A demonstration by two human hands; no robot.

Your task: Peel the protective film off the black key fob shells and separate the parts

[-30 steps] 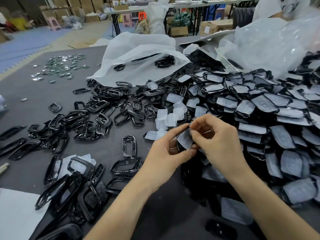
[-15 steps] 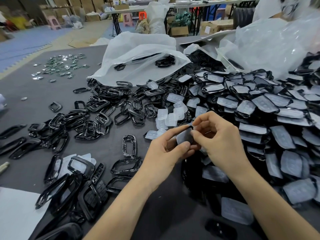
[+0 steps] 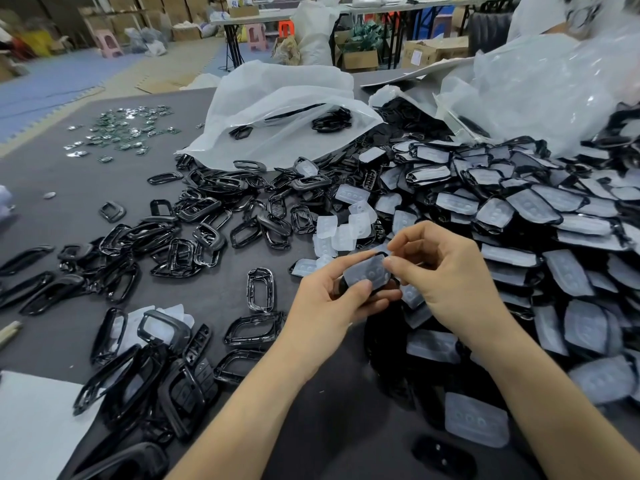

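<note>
My left hand [image 3: 325,303] holds a black key fob shell [image 3: 367,277] covered by a cloudy translucent film, above the dark table. My right hand [image 3: 440,271] pinches the film's right edge with thumb and fingertips. A large heap of film-covered shells [image 3: 540,216] fills the right side. Peeled film pieces [image 3: 341,230] lie just beyond my hands. Bare black frames [image 3: 194,237] are scattered to the left, with one lone frame [image 3: 260,289] close by my left hand.
White plastic bags [image 3: 277,112] holding more black parts sit at the back. Small green circuit boards [image 3: 124,129] lie far left. A white sheet [image 3: 31,424] covers the near left corner. A loose film piece [image 3: 476,424] lies near my right forearm.
The shell has tilted flatter in my left hand, showing its film face. My right fingers shifted onto the film's right edge. Both hands stayed in about the same place.
</note>
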